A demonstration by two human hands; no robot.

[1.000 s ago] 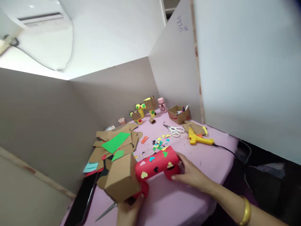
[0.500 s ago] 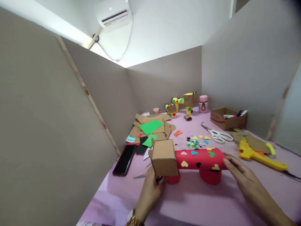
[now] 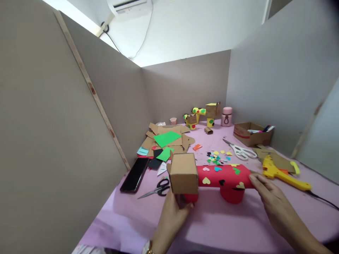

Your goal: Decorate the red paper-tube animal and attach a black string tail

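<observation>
A cardboard animal figure (image 3: 222, 178) stands on the table in front of me. Its body is a red tube dotted with paper hearts in several colours, resting on red rounded legs (image 3: 232, 195). A brown cardboard box (image 3: 184, 173) forms the head at its left end, with small ear-like flaps on the far left edge. My left hand (image 3: 174, 211) is closed around the front red leg below the box, its fingertips partly hidden. With thumb and fingers, my right hand (image 3: 267, 188) pinches the tube's right end. Black-handled scissors (image 3: 156, 190) lie left of my left hand.
A phone (image 3: 135, 175) and cardboard scraps with green paper (image 3: 167, 139) lie left. Beyond the figure are loose paper hearts (image 3: 217, 157) and white scissors (image 3: 241, 151). A yellow glue gun (image 3: 283, 174) and a pen box (image 3: 245, 137) sit right; yellow spotted figures (image 3: 210, 121) stand behind.
My left hand has shifted under the box, its thumb now across the front leg. The black scissors show more fully. The camera view has tipped down slightly.
</observation>
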